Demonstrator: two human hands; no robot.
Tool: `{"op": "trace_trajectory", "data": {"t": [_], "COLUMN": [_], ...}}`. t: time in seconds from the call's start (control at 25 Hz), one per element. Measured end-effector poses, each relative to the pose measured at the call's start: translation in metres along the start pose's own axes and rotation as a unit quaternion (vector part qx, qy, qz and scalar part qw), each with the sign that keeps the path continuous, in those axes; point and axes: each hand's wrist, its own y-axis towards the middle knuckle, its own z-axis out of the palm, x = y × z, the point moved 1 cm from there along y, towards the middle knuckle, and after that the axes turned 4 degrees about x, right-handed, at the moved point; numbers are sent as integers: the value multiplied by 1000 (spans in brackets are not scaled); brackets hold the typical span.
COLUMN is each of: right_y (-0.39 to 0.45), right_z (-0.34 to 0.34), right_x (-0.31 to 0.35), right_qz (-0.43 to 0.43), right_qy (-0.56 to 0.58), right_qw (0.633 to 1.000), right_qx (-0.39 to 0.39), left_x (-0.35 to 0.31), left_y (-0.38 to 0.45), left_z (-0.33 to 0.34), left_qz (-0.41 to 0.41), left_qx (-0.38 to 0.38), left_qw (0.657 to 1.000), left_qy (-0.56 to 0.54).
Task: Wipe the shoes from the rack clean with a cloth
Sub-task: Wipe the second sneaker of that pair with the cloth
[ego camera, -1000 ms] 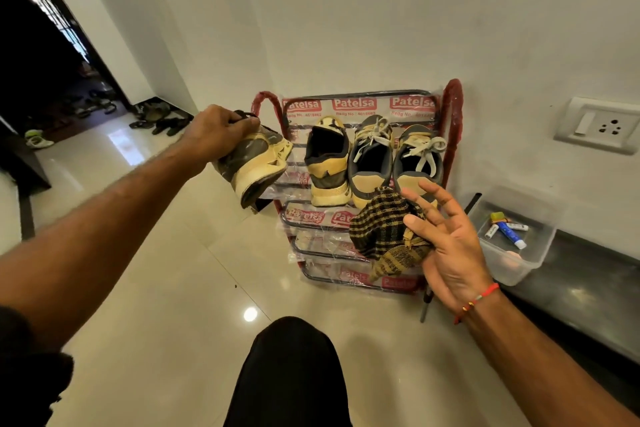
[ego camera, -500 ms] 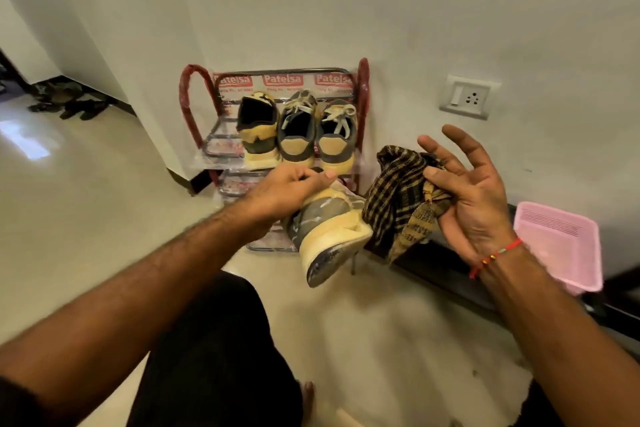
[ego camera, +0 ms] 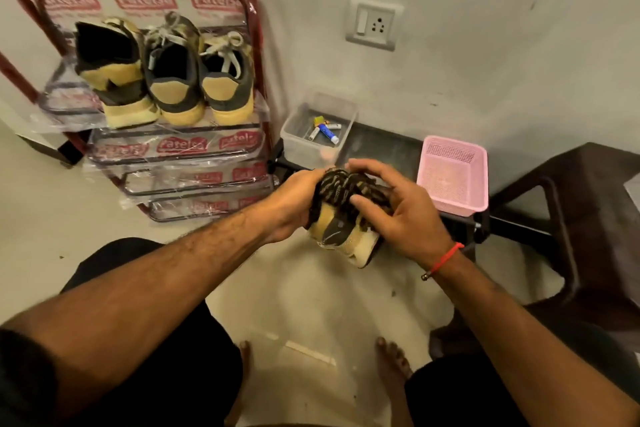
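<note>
My left hand [ego camera: 292, 203] grips a tan and grey shoe [ego camera: 341, 236] in front of me, above the floor. A black and yellow checked cloth [ego camera: 343, 185] lies bunched over the top of that shoe, and my right hand [ego camera: 394, 210] holds it there with fingers curled over the cloth. Three more tan and dark shoes [ego camera: 166, 80] stand heel-out on the top shelf of the red wire shoe rack [ego camera: 194, 149] at the upper left.
A clear plastic box [ego camera: 318, 130] with small tubes and a pink basket [ego camera: 453, 173] sit on a low dark bench by the wall. A dark plastic chair [ego camera: 588, 218] stands at the right. My bare feet [ego camera: 391, 360] rest on the tiled floor.
My left hand brought the shoe down and to the right, in front of the bench. My right hand closed the cloth onto the top of the shoe. The view tilted downward.
</note>
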Motion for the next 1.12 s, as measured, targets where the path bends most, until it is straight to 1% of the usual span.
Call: {"op": "trace_trajectory", "data": {"t": [0.04,0.08,0.12,0.16,0.2,0.24,0.28,0.36,0.4,0.44,0.52,0.56,0.6,0.64,0.68,0.76,0.8,0.84,0.88,0.96,1.0,1.04,1.12], "right_y": [-1,0,3,5,7,8,9,11,13,14,10,4,0,1,5,16,20,21,19,8,7,10,23], "right_z": [0,-1,-5,-9,-14,-18,-20,-20,-18,-13,2,11,16,13,7,-12,-18,-17,-9,13,14,7,-13], "right_x": [-8,-17,-27,-36,-44,-51,-56,-57,-52,-44,-27,-20,-18,-21,-30,-49,-53,-51,-46,-27,-25,-29,-45], "right_qz": [-34,-51,-42,-5,50,93,109,73,36,-8,-94,-126,-148,-157,-148,-84,-52,-44,-62,-140,-161,-157,-98], "right_qy": [-93,-157,-187,-187,-161,-126,-105,-106,-117,-128,-149,-161,-173,-182,-187,-209,-212,-206,-197,-185,-190,-201,-219], "right_qw": [994,984,976,975,977,980,984,991,992,991,977,964,952,948,955,972,975,977,977,965,957,957,969], "right_qx": [37,71,99,120,128,121,92,21,15,34,117,170,205,209,179,74,44,34,47,124,146,141,64], "left_x": [1,2,4,6,9,10,11,11,10,10,11,11,11,10,9,8,7,8,7,7,6,5,4], "left_y": [6,12,17,22,26,29,31,35,36,36,36,35,34,33,32,31,31,31,31,31,31,31,29], "left_z": [4,7,10,13,16,18,18,14,12,10,6,3,0,-2,-3,-3,-1,0,0,-5,-7,-8,-9], "left_qz": [-2,-2,-1,-1,-3,-3,-3,-4,-5,-6,-11,-12,-12,-10,-9,-5,0,5,11,14,11,9,4], "left_qx": [9,12,8,0,-2,-4,-7,-18,-18,-21,-27,-27,-27,-23,-18,-14,-15,-16,-17,-22,-19,-14,-19], "left_qw": [1000,1000,1000,1000,1000,1000,1000,1000,1000,1000,1000,1000,1000,1000,1000,999,999,999,999,998,998,998,997], "left_qy": [-12,-22,-25,-20,-15,-12,-9,-8,-10,-10,-5,-4,1,8,13,30,40,45,50,60,65,68,69]}}
